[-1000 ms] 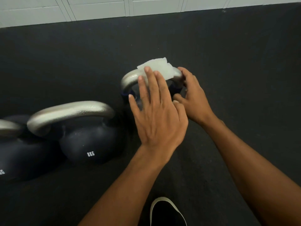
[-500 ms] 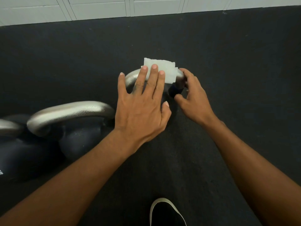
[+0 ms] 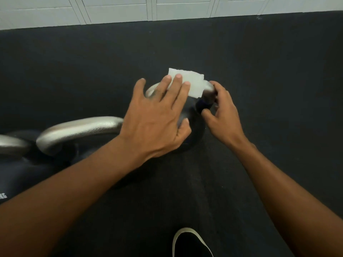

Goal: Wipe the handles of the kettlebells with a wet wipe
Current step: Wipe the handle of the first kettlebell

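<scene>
Centrally, just above the middle of the frame, the white folded wet wipe (image 3: 187, 82) lies draped over the top of the curved silver metal handle (image 3: 208, 88) of the dark round kettlebell (image 3: 193, 130) nearest the person. The left hand (image 3: 157, 117) lies flat over it, fingers (image 3: 178, 84) extended and spread, three fingertips pressing the wipe down onto the handle, the thumb resting against the kettlebell's body; nothing is pinched, the cloth is only held by pressure, probably so it can be slid along the bar. The right hand (image 3: 220, 112) sits at the handle's right end, fingers curled loosely around the post where it meets the body, apparently steadying the weight so it does not rock under the rubbing; whether it truly grips tight cannot be told. To the lower left, a second kettlebell's silver handle (image 3: 79, 130) stands just beside the left forearm, and a third handle (image 3: 11, 145) shows at the left edge, both seemingly awaiting their turn. All rest on the black rubber floor mat (image 3: 278, 71), with a white panelled wall (image 3: 167, 8) along the top and a black shoe with pale sole (image 3: 191, 243) at the bottom edge
</scene>
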The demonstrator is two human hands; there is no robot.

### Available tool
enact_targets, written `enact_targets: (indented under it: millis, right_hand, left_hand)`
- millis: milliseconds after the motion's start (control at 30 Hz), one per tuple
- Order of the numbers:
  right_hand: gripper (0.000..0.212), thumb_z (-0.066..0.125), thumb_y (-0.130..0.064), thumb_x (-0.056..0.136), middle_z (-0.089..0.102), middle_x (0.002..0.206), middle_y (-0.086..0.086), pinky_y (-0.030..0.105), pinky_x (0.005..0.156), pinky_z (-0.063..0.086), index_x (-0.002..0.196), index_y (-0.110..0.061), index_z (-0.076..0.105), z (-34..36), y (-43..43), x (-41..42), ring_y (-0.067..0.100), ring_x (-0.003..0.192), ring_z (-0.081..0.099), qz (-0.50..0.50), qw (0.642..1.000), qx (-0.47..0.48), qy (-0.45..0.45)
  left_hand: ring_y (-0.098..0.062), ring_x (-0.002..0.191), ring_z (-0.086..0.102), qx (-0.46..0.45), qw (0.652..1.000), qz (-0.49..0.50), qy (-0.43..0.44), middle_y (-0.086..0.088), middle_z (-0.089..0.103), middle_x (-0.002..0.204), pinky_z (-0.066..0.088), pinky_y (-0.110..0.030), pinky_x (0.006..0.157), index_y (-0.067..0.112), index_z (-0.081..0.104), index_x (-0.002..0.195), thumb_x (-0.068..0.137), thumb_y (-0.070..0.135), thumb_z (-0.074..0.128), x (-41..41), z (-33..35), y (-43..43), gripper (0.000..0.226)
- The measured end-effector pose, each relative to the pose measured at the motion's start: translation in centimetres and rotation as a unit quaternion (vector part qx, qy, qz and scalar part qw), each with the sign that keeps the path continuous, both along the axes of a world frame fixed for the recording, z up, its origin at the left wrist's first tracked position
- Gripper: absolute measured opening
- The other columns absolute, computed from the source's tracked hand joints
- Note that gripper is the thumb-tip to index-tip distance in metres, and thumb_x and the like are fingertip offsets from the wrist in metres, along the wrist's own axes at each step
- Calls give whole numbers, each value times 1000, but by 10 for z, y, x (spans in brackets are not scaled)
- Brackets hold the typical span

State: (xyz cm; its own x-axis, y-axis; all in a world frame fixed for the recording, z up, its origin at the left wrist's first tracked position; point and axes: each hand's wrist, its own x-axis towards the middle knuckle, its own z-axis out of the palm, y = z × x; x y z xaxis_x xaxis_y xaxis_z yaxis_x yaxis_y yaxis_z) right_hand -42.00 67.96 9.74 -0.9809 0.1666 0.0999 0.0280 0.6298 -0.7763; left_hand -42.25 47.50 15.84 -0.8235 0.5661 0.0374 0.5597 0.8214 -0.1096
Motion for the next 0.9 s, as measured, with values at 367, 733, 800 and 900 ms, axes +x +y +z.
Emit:
enact_targets:
  millis: [367,733,800,900]
  right_hand:
    - [67,62,-11,82,47,134,-8,20,91,44,144,-27,41,4,-4,-1,-17,98,50,-11,1000,-1,-2]
    - [68,63,-12,82,48,139,-4,39,103,48,145,-24,41,3,-3,-2,9,119,54,-7,1000,-5,-7]
    - [68,63,-13,81,48,139,-2,39,103,48,145,-22,42,3,-3,-1,11,120,54,-9,1000,-5,-1]
    - [69,63,-11,81,48,140,-1,36,102,48,145,-21,41,3,-3,0,11,120,53,-8,1000,1,-3]
  left_hand:
    - [-36,110,66,264,883,-49,-385,4,74,118,47,-47,103,23,74,118,97,37,18,-94,41,6,62]
    - [-36,104,67,303,885,-13,-353,-7,77,112,47,-47,101,26,75,105,99,43,17,-101,29,-3,61]
    - [-42,106,62,120,976,-100,-151,-12,70,127,47,-54,94,35,64,121,91,47,18,-86,29,-7,56]
    - [-36,107,68,53,991,-121,-20,-10,63,140,46,-48,89,24,56,139,92,48,11,-60,26,-10,69]
